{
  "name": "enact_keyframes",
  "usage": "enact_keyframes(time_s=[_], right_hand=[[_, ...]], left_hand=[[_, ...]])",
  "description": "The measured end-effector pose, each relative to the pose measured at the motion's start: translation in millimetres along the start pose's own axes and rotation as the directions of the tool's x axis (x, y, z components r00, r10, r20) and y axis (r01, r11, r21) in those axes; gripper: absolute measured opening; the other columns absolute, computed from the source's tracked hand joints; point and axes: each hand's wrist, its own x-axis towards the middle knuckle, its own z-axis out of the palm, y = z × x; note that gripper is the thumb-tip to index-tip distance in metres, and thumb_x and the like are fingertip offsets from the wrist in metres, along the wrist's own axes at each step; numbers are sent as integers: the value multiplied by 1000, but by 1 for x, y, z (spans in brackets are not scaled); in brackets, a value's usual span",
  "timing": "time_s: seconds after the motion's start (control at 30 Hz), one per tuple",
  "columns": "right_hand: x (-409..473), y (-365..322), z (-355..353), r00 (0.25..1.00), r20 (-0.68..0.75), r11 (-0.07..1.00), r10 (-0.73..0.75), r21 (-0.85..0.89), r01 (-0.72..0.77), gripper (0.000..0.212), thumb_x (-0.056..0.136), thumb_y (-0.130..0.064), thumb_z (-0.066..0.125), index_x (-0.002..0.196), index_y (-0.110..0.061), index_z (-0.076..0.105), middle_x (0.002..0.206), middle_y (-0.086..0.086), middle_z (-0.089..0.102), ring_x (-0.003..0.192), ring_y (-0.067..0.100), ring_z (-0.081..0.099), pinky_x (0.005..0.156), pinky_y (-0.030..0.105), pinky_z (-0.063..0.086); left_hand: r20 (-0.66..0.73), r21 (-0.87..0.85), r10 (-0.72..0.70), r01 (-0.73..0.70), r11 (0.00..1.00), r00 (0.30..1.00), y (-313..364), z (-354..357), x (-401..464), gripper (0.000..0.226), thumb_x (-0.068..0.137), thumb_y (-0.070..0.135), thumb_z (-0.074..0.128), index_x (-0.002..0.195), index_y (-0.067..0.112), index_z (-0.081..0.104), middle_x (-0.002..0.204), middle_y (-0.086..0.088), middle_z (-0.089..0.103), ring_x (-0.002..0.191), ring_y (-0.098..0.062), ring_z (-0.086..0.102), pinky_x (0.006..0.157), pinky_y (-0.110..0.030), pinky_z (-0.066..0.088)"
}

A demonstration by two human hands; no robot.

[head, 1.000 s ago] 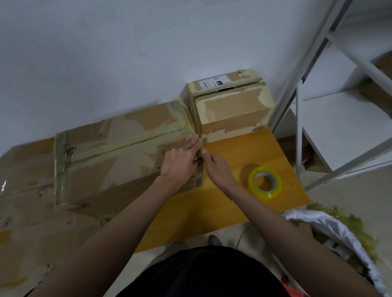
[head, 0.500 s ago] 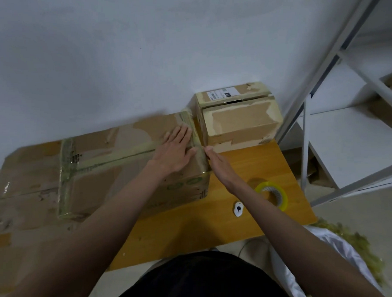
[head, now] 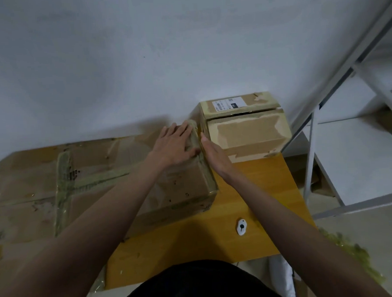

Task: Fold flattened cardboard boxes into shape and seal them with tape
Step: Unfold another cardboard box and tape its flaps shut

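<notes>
The box [head: 133, 181] sat on the wooden table [head: 252, 236] around 9 o'clock, tape strips running over it. Left hand [head: 175, 146] lay flat on its top, fingers straight. Right hand [head: 214, 153] pressed flat along its right edge, fingers together. A smaller box [head: 246, 132] stood at 1 o'clock.

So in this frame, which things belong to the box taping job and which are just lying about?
In the job:
- big box, tape along its right edge
- left hand flat on its top
- right hand against its right side

Lying about:
- small box with a label
- white cutter on the table
- flat cardboard
- white shelf
</notes>
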Motion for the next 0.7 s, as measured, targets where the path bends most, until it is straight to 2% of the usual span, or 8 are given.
enact_keyframes(time_s=[0.07, 0.1, 0.2, 0.23, 0.3, 0.43, 0.6, 0.7], right_hand=[[14, -5, 1, 1000, 13, 1000, -14, -2, 14, 56, 106, -52, 23, 155, -28, 29, 159, -3, 33, 146, 16, 31, 119, 35, 28], [21, -6, 2, 1000, 20, 1000, -10, 11, 9, 54, 106, -52, 24, 155, -29, 30, 158, -3, 35, 143, 16, 35, 116, 32, 32], [38, -8, 4, 1000, 18, 998, -16, 59, 15, 48, 106, -49, 26, 151, -34, 37, 136, -9, 50, 116, 4, 53, 84, 4, 43], [44, -10, 3, 1000, 16, 998, -23, 62, 22, 45, 106, -48, 27, 148, -37, 39, 127, -10, 51, 106, -1, 54, 75, 2, 44], [56, -13, 2, 999, 16, 999, -29, 20, 28, 40, 107, -46, 27, 140, -40, 47, 118, -9, 55, 102, 2, 56, 72, 9, 46], [81, -12, 2, 1000, 1, 996, -16, -93, 16, 43, 108, -34, 28, 135, -20, 58, 124, 6, 63, 110, 19, 57, 85, 27, 44], [80, -8, 2, 999, 23, 974, -36, -224, 40, 46, 109, -35, 27, 112, -9, 65, 99, 12, 65, 89, 23, 59, 73, 30, 41], [72, -7, 1, 998, 67, 961, 17, -275, 2, 52, 109, -36, 25, 113, -2, 64, 100, 17, 66, 91, 29, 61, 75, 38, 45]], left_hand=[[-29, -19, 20, -20, 1000, 999, -4, -5, 7, 90, 90, 72, 39, 159, 19, 16, 166, 1, 14, 150, -29, 19, 122, -46, 15], [-52, -26, 37, -38, 999, 998, -6, -6, 10, 90, 87, 72, 43, 157, 19, 22, 162, 0, 21, 145, -30, 29, 119, -45, 21], [-70, -78, 52, -57, 995, 996, -10, -10, 18, 94, 78, 74, 53, 153, 21, 31, 153, 1, 32, 132, -27, 43, 110, -43, 33], [-68, -95, 51, -58, 994, 996, -11, -11, 21, 96, 76, 75, 55, 152, 23, 32, 150, 1, 35, 130, -26, 45, 108, -42, 35], [-69, -119, 53, -61, 991, 996, -14, -11, 27, 96, 72, 76, 62, 150, 25, 35, 145, 2, 41, 125, -23, 49, 104, -41, 39], [-21, -166, 41, -44, 985, 999, -19, -11, 40, 97, 65, 75, 72, 144, 25, 42, 136, 2, 50, 120, -21, 53, 95, -36, 42], [64, -223, 41, -26, 974, 997, -22, -11, 52, 92, 61, 71, 78, 135, 27, 43, 128, 5, 52, 111, -20, 55, 83, -32, 35], [150, -229, 40, -4, 973, 988, -25, -16, 57, 95, 58, 71, 79, 134, 30, 39, 128, 4, 52, 109, -21, 53, 81, -34, 34]])
